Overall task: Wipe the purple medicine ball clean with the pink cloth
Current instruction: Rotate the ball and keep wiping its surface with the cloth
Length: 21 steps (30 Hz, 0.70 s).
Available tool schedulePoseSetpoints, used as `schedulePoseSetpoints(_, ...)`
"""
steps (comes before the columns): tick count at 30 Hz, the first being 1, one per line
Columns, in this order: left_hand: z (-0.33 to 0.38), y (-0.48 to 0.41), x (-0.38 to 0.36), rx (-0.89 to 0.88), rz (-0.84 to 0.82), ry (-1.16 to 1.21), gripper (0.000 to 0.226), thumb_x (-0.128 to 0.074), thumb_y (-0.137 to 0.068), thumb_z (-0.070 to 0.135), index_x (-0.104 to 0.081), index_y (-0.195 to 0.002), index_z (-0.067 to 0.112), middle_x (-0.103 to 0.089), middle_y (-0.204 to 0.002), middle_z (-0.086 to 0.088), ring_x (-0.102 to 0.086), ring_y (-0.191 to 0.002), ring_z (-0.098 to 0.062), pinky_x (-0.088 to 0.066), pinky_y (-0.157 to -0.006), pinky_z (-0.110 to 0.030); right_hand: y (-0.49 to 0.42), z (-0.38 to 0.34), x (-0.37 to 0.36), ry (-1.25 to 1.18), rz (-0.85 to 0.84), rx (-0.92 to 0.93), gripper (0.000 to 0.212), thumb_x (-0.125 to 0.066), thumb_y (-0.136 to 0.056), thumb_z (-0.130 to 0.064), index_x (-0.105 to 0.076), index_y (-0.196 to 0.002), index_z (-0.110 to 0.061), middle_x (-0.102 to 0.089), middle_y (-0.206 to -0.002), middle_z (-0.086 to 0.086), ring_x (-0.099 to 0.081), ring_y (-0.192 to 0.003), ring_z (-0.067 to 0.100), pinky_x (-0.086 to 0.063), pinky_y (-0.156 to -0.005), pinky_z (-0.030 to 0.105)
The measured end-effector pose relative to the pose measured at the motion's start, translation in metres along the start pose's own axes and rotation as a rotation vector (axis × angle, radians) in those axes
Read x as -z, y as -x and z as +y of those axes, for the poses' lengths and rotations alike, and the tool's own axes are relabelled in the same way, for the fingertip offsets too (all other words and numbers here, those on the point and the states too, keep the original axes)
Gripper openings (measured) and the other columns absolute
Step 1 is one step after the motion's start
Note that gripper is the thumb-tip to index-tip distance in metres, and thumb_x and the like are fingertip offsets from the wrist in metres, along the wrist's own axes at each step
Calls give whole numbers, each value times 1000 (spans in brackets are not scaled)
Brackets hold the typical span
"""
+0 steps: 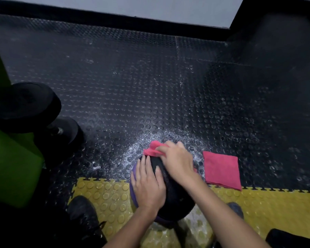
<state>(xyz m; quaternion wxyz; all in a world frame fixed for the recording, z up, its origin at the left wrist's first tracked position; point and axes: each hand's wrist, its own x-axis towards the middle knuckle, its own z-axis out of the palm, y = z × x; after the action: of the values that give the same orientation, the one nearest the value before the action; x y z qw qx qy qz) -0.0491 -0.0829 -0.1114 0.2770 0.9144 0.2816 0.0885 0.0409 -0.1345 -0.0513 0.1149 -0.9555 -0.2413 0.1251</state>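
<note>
- Far left of the ball (170, 192), a green pad (11, 167) stands at the frame edge, with black dumbbells (25, 106) just beside it on the studded floor (132, 77). None of it concerns your wipe.
- Your left hand (148, 185) lies flat on the ball's left side, fingers spread and open, pressing to steady it and gripping nothing.
- The ball sits low in the middle, between your two shoes, resting where the yellow mat (104, 194) meets the black floor. Purple shows at its left rim; the top looks black, though the dim light may be darkening it.
- Your right hand (177, 161) is closed over the bunched cloth (154, 149), fingers curled round it, holding it against the ball's far top edge.
- White speckle, spray or powder, fans across the floor just beyond the ball.
- Right of the ball, a second folded cloth (222, 170) lies flat on the floor, untouched.
- By my judgement you are mid-wipe: the far top is under the cloth now, while the near side, left flank and underside look yet to be covered, so you will likely need to roll the ball.
</note>
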Motion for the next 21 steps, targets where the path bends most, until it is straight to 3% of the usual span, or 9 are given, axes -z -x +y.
schedulePoseSetpoints(4,3,4,1,-24,-15,41,58,-22,-95,39,-58,-125,5,-58,-130,-11,-53,-123,-29,-40,-101,-54,-25,39,10,-149,-86,-356,24,-48,-93,-35,-60,-114,-39,-63,-115,-7,-56,-105,20,-40,-74,25)
schedulePoseSetpoints(6,0,4,-2,-42,-15,38,57,-24,-94,39,-59,-124,6,-59,-129,-10,-54,-121,-29,-39,-103,-47,-24,35,14,-181,-98,-416,24,-51,-92,-37,-60,-113,-39,-64,-115,-5,-57,-105,20,-42,-78,25)
schedulePoseSetpoints(8,-3,3,-4,-43,3,51,56,-28,-91,37,-59,-124,5,-59,-129,-11,-55,-120,-30,-29,-102,-43,-12,19,10,-120,-46,-325,26,-50,-91,-40,-59,-115,-40,-62,-116,-5,-51,-108,23,-41,-81,28)
schedulePoseSetpoints(11,-11,-1,-2,-9,22,110,63,-24,-88,42,-55,-129,4,-55,-134,-12,-50,-126,-30,-32,-106,-42,19,-13,0,-10,26,-32,30,-38,-94,-41,-56,-119,-38,-52,-116,-7,-40,-108,24,-37,-79,31)
schedulePoseSetpoints(13,-18,-5,1,18,23,174,72,-18,-86,48,-49,-134,5,-49,-140,-11,-44,-131,-27,-31,-110,-44,23,-6,-5,-40,113,-15,29,-39,-94,-39,-57,-116,-39,-53,-114,-8,-42,-105,23,-41,-78,32)
schedulePoseSetpoints(15,-22,-9,5,59,13,243,76,-16,-84,52,-46,-137,6,-46,-143,-8,-39,-134,-22,-26,-113,-38,15,26,-11,-145,167,-250,26,-44,-94,-36,-60,-114,-37,-57,-112,-8,-49,-100,21,-44,-76,30)
schedulePoseSetpoints(17,-24,-13,9,111,1,303,69,-22,-86,48,-44,-138,9,-44,-145,-5,-36,-136,-19,-23,-114,-34,10,60,-17,-284,117,-542,25,-50,-92,-34,-62,-113,-33,-64,-112,-3,-57,-94,21,-46,-76,27)
schedulePoseSetpoints(19,-24,-15,12,144,-16,320,67,-24,-85,45,-43,-139,12,-43,-146,-3,-35,-136,-19,-24,-114,-34,14,85,-23,-391,-25,-655,25,-52,-92,-32,-62,-115,-29,-67,-109,-1,-61,-82,20,-43,-70,24)
schedulePoseSetpoints(21,-23,-18,15,161,-31,330,68,-24,-83,46,-43,-140,14,-42,-146,-2,-35,-136,-19,-24,-113,-34,23,100,-22,-525,5,-733,29,-52,-92,-30,-60,-119,-24,-64,-116,-2,-61,-79,16,-44,-70,25)
